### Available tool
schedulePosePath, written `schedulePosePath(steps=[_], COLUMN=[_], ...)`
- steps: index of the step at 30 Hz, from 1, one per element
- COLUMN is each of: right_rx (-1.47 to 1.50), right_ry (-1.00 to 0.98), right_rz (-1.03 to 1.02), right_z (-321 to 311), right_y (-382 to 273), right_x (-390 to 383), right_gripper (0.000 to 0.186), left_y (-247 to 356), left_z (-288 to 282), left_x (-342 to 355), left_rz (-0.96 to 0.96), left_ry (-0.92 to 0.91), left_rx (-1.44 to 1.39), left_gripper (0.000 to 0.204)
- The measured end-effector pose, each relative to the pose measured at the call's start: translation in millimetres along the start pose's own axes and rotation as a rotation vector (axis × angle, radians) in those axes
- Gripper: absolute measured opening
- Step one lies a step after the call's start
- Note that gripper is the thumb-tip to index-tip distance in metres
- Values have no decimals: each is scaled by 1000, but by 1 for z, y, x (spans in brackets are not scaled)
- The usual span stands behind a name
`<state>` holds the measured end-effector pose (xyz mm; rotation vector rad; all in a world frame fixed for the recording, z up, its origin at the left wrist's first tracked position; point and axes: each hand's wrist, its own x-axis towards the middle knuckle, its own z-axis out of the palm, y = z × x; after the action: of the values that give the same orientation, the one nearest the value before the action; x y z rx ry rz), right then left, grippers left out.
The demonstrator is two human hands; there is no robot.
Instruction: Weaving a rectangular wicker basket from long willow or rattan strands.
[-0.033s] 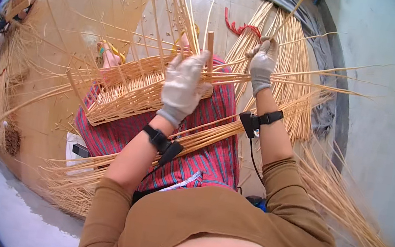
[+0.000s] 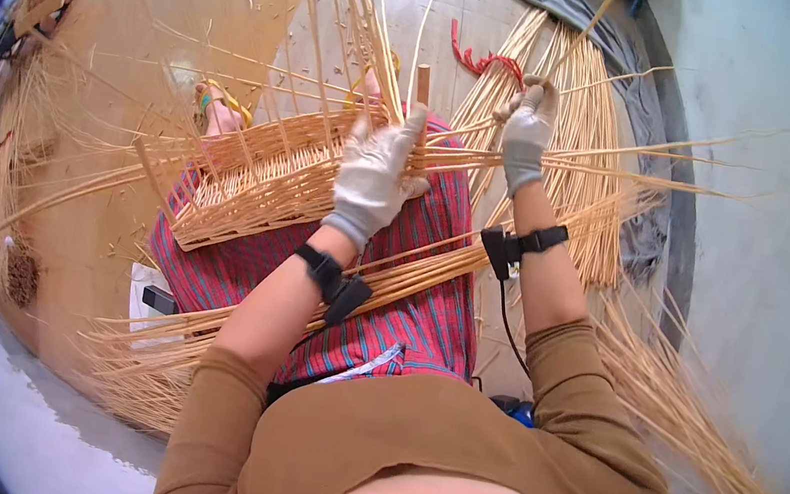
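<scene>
A long, partly woven wicker basket [image 2: 258,182] lies across my lap, with upright stakes rising from its far side. My left hand [image 2: 371,178], in a whitish glove, grips the basket's right end beside a thick wooden corner post [image 2: 424,86]. The basket rim under its fingers is hidden. Off to the right, my gloved right hand [image 2: 527,129] is closed around a wicker rod [image 2: 597,18] that slants up and away. Loose rod ends [image 2: 627,174] stick out rightward from the basket, passing just below that hand.
A bundle of rods [image 2: 587,102] with a red tie [image 2: 487,61] lies on the floor at the far right. Another bundle [image 2: 412,270] crosses my striped cloth [image 2: 424,327]. More rods [image 2: 694,421] spread at the near right. A grey cloth [image 2: 644,237] borders the far bundle.
My left hand has shifted slightly right and nearer the corner post along the basket's end. My right hand has moved very little, still with the rod.
</scene>
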<state>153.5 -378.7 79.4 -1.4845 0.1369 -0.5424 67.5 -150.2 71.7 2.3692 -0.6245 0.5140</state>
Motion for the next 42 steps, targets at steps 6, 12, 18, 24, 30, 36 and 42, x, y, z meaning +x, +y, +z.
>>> schedulePosePath(steps=[6,12,18,24,30,36,42], right_rx=[-318,196,-1020,-1209,-1282,-1326,-1174], right_ry=[-262,-870,-929,-515,-331,-332,-375], right_rz=[-489,98,246,-78,-113,30,-55], right_z=[78,99,57,69,83,72,80], right_y=[-63,-64,-30,-12,13,4,7], right_x=[-149,-117,-32,-71,-89,-69,-57], right_gripper=[68,29,59,63,52,48,32], left_y=[-13,-62,-74,-51,-47,-20,-1], left_z=[16,50,-47,-39,19,-35,-12], left_x=[-8,-59,-48,102,162,44,-8], left_rz=[-88,-391,-845,-371,-287,-181,37], left_ry=[-234,290,234,146,65,267,-102], left_rx=[189,-1520,-1076,-763,-49,-370,171], left_gripper=[98,50,41,39,46,22,68])
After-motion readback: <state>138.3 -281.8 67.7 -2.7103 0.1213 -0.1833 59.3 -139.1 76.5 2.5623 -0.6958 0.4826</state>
